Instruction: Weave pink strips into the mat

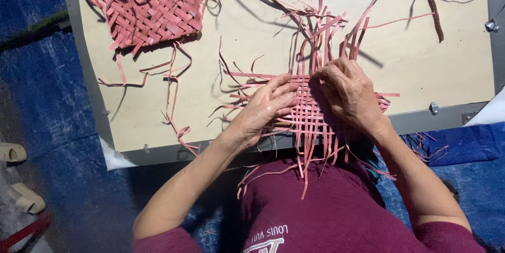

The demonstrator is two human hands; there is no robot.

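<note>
Pink strips in my half-woven mat [310, 111] at the worktop's [158, 100] near edge feel light and floppy, so left hand [263, 111] and right hand [350, 92] fingers pinch single strips near the weave.

the right hand [350, 95] covers the right part of the weave [307, 111], and the left hand [263, 111] hides its left edge. the top edge of the frame cuts the finished mat [150, 6] at upper left. both elbows run off the bottom.

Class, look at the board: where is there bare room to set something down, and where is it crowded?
Bare board lies right of the half-woven mat, and between it and the finished mat. Both hands crowd the half-woven mat.
</note>
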